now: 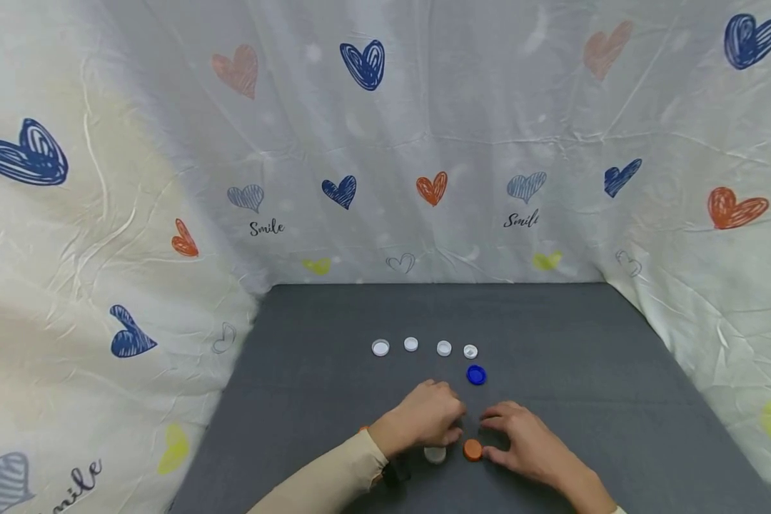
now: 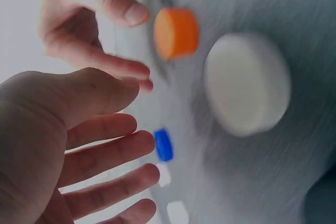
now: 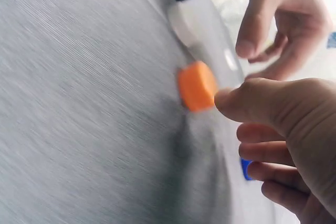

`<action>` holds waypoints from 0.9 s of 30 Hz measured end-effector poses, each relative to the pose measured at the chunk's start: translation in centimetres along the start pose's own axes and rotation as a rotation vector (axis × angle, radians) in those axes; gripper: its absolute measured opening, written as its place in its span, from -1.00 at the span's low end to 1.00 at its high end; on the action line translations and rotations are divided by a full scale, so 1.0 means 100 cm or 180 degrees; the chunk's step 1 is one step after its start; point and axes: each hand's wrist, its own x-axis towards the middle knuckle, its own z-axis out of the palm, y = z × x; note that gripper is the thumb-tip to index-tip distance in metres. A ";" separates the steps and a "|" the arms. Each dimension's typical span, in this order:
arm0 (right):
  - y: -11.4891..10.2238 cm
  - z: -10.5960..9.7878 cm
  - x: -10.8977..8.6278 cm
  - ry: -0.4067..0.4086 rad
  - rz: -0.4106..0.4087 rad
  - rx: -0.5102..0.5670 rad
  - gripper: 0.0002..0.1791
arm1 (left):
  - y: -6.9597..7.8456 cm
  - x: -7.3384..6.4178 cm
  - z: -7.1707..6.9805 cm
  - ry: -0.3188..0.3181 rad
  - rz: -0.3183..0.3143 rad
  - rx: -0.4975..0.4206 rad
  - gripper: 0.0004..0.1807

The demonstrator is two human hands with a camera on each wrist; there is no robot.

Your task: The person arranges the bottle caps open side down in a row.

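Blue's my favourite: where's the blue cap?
In the head view, the blue cap lies right of centre, beyond the right hand, in front of the rightmost white cap.

this is a curtained booth: heart-printed cloth (image 1: 475,114) hangs around a dark grey table (image 1: 565,350).

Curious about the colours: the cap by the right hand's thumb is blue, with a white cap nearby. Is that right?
Not blue: the right wrist view shows an orange cap by the thumb of the right hand, with a white cap nearby.
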 end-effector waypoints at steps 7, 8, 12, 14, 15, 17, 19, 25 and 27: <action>0.017 -0.013 0.010 0.0276 0.0239 -0.0259 -0.57 | -0.024 0.007 -0.015 0.0122 -0.0219 0.0010 -0.71; 0.018 -0.015 0.012 0.0320 0.0257 -0.0288 -0.56 | -0.026 0.009 -0.017 0.0124 -0.0243 0.0000 -0.70; 0.025 -0.022 0.021 0.0415 0.0341 -0.0370 -0.52 | -0.035 0.016 -0.020 0.0196 -0.0297 -0.0012 -0.67; 0.028 -0.027 0.026 0.0416 0.0373 -0.0424 -0.50 | -0.038 0.020 -0.019 0.0279 -0.0298 -0.0011 -0.66; 0.029 -0.029 0.029 0.0409 0.0399 -0.0439 -0.50 | -0.039 0.023 -0.020 0.0320 -0.0300 0.0003 -0.66; 0.031 -0.034 0.034 0.0403 0.0428 -0.0449 -0.50 | -0.041 0.028 -0.019 0.0380 -0.0308 0.0002 -0.66; 0.034 -0.038 0.039 0.0402 0.0425 -0.0464 -0.51 | -0.041 0.033 -0.018 0.0409 -0.0322 -0.0013 -0.65; 0.042 -0.042 0.052 0.0477 0.0245 -0.0549 -0.54 | -0.043 0.048 -0.015 0.0316 -0.0428 -0.0265 -0.62; 0.044 -0.041 0.056 0.0510 0.0189 -0.0571 -0.54 | -0.044 0.052 -0.013 0.0281 -0.0479 -0.0354 -0.62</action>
